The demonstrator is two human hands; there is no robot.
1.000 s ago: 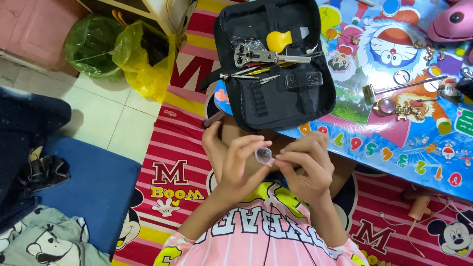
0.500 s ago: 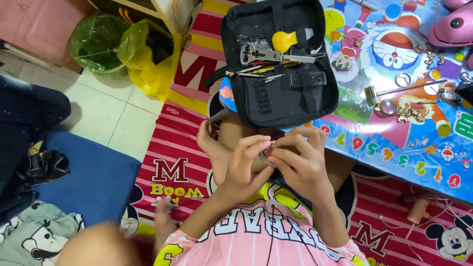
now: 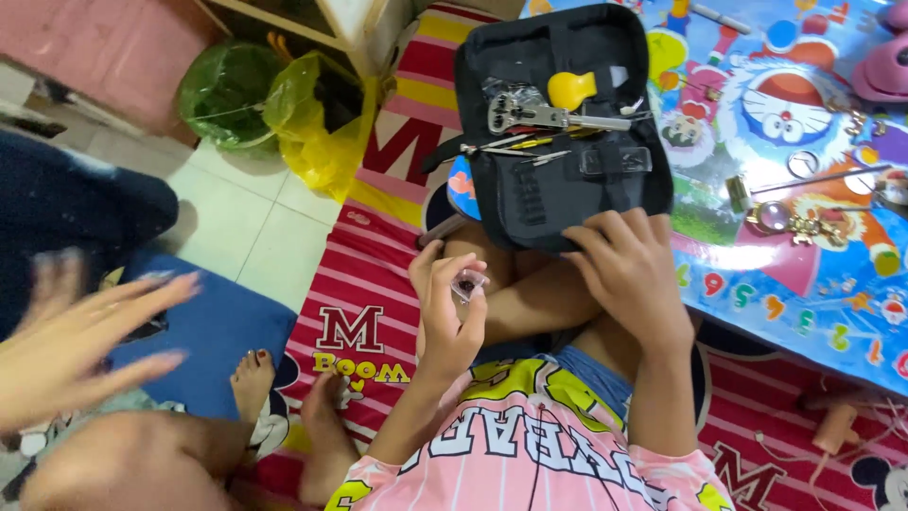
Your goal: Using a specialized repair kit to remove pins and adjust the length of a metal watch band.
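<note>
Person sits cross-legged on a red striped mat (image 3: 378,284), low worktop (image 3: 804,284) w/ a bright cartoon print just in front. Left hand (image 3: 449,312) is raised over the lap, fingers curled up around a small clear round piece (image 3: 467,284), pinched betw. thumb and fingertips; too small to say more than that it's transparent and roundish. Right hand (image 3: 629,270) is apart from it, lying palm-down w/ fingers spread loosely on the near edge of an open black tool case (image 3: 558,199); it grips nothing I can see. The case lies partly on the worktop edge, partly over the person's knees, and holds a yellow rubber blower (image 3: 571,90), a metal tool w/ a toothed frame (image 3: 530,114) and a few thin tweezers or drivers (image 3: 515,147) under elastic straps. Further right on the worktop lie small metal bits, incl. a ring-shaped part (image 3: 802,163) and a gold-coloured watch piece (image 3: 785,220). At far left, another person's hand (image 3: 76,331), blurred, fingers spread, w/ bare feet (image 3: 284,397) beside the mat. Green and yellow plastic bags (image 3: 274,104) sit on the tiled floor behind.
</note>
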